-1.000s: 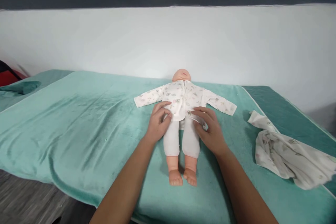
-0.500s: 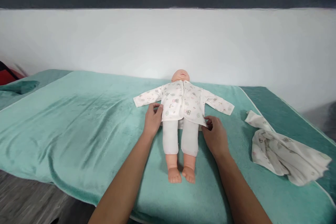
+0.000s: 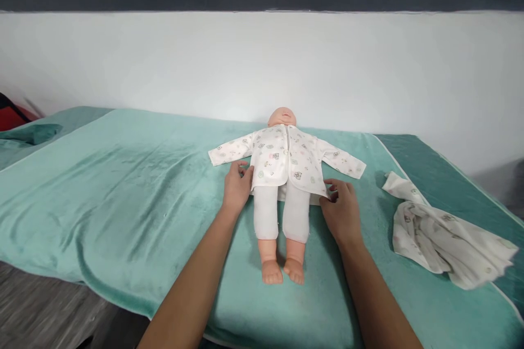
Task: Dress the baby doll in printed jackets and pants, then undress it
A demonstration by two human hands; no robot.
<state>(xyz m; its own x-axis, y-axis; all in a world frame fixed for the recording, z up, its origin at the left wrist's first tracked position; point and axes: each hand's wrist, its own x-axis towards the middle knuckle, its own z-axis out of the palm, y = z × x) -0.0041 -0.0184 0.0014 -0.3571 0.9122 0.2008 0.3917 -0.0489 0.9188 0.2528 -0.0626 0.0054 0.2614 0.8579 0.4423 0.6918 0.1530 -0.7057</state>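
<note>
Doll (image 3: pixel 282 196) lies face up on the green towel (image 3: pixel 123 196), between both hands. Left hand (image 3: pixel 236 188): fingers together, pinching the printed shirt (image 3: pixel 282 161) hem at its side edge. Right hand (image 3: pixel 341 208): fingertips pinching the opposite hem corner. Crumpled printed cloth (image 3: pixel 446 242) lies well right of the right hand.
</note>
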